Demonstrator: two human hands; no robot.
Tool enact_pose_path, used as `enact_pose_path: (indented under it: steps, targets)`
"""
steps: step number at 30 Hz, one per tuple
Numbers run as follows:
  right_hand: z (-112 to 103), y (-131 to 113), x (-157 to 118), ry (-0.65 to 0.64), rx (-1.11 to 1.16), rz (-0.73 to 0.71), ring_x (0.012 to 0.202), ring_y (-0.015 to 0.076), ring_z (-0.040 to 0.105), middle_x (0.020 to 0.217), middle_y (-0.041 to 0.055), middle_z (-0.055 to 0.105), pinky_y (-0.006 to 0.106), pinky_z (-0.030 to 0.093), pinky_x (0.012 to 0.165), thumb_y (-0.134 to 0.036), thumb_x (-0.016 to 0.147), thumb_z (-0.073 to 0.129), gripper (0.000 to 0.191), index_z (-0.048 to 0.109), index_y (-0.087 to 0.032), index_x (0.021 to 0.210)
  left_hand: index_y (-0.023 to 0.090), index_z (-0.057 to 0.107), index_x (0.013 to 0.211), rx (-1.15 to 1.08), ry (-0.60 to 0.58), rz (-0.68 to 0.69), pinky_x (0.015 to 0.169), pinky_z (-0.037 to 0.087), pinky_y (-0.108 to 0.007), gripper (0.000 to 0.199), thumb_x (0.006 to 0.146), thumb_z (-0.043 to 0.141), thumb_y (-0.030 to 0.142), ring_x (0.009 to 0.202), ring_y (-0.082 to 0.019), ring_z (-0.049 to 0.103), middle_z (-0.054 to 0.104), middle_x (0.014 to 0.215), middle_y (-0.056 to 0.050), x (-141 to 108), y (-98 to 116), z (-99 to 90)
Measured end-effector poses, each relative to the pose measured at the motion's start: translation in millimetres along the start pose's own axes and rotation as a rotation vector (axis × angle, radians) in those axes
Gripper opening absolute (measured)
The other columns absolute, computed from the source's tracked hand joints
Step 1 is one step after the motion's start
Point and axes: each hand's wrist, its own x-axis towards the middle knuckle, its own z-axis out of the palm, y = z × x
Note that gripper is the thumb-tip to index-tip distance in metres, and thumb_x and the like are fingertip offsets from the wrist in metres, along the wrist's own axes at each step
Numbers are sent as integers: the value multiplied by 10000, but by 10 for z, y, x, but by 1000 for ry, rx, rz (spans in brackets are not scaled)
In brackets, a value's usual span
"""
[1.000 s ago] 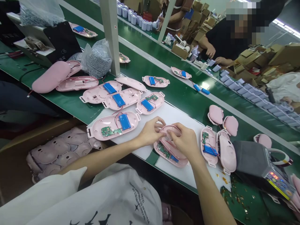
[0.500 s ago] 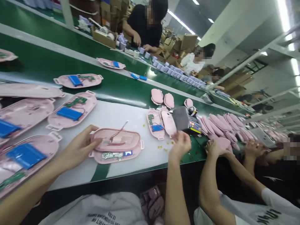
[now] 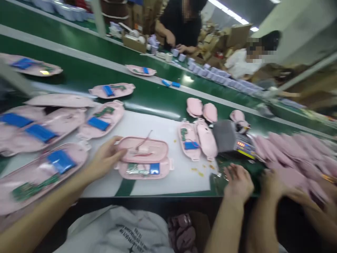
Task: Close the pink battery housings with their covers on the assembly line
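Gripping cover (image 3: pixel 159 149) with left hand (image 3: pixel 109 156), right hand (image 3: pixel 239 184) half-open (seemingly empty) near bench edge (image 3: pixel 195 193).

Lid (image 3: pixel 158 147) and base (image 3: pixel 166 168) are pink, battery (image 3: pixel 154 169) blue, board (image 3: pixel 133 168) green and white, mat (image 3: pixel 155 124) white, bench (image 3: pixel 125 188) green, box (image 3: pixel 223 137) grey with red digits (image 3: pixel 240 144) and yellow stripe (image 3: pixel 244 153), shirt (image 3: pixel 100 232) whitish with dark lettering (image 3: pixel 129 235).

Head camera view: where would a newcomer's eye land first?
Probably on the bright blue block in the pink shell near the centre, whose pink cover the left hand grips at its left end. Further right, red digits glow on a grey box, the right hand nearer the camera. Pink cases crowd the far right.
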Motion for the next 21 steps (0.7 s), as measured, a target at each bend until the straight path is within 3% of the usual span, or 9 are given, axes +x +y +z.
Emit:
enact_pose_path:
  steps: [2, 6, 8, 10, 12, 16, 21]
  targets:
    - [378, -166, -328, -141, 28, -67, 768, 175, 619, 813, 30, 632, 351, 558, 722, -404, 816, 727, 278, 595, -160, 783, 188, 607, 932, -50, -37, -8, 623, 526, -282, 262, 748, 663, 366, 717, -207, 655, 676, 763, -11, 6, -13, 3]
    - [1370, -640, -949, -856, -151, -538, 1078, 242, 585, 1121, 74, 640, 452, 465, 972, -292, 926, 593, 135, 668, -206, 853, 138, 630, 1034, -185, -63, 25, 711, 526, -271, 308, 782, 617, 314, 819, -189, 655, 692, 897, -40, 24, -110, -2]
    - [1789, -731, -1115, -1051, -274, -715, 1144, 244, 540, 1219, 61, 601, 437, 452, 986, -265, 940, 558, 146, 667, -216, 855, 129, 634, 1067, -226, -47, 68, 753, 527, -279, 306, 799, 595, 271, 864, -192, 653, 695, 962, -55, 7, -148, 3]
    - [2052, -695, -1176, -1127, -381, -815, 1147, 245, 522, 1245, 61, 582, 420, 464, 955, -248, 940, 544, 155, 656, -210, 841, 124, 642, 1065, -241, -31, 105, 808, 527, -298, 286, 809, 566, 226, 914, -204, 651, 697, 1000, -66, -12, -177, 9]
    - [2163, -619, -1174, -1155, -454, -873, 1129, 247, 523, 1236, 68, 579, 414, 472, 928, -250, 947, 530, 165, 652, -208, 845, 125, 647, 1067, -228, -17, 130, 851, 520, -313, 285, 811, 540, 190, 949, -213, 649, 700, 1024, -69, -19, -206, 11]
    - [2180, -572, -1175, -1125, -539, -972, 1101, 258, 531, 1188, 75, 591, 422, 472, 906, -274, 949, 532, 169, 661, -215, 858, 136, 650, 1084, -190, -1, 147, 892, 502, -320, 294, 824, 516, 158, 981, -214, 645, 704, 1062, -64, -14, -254, 4]
    - [2189, -627, -1219, -1092, -570, -1027, 1047, 260, 541, 1088, 72, 615, 410, 464, 877, -272, 916, 583, 156, 650, -204, 792, 132, 653, 1074, -208, -7, 147, 814, 513, -298, 279, 837, 512, 165, 907, -203, 642, 705, 1006, -58, -38, -254, 8]
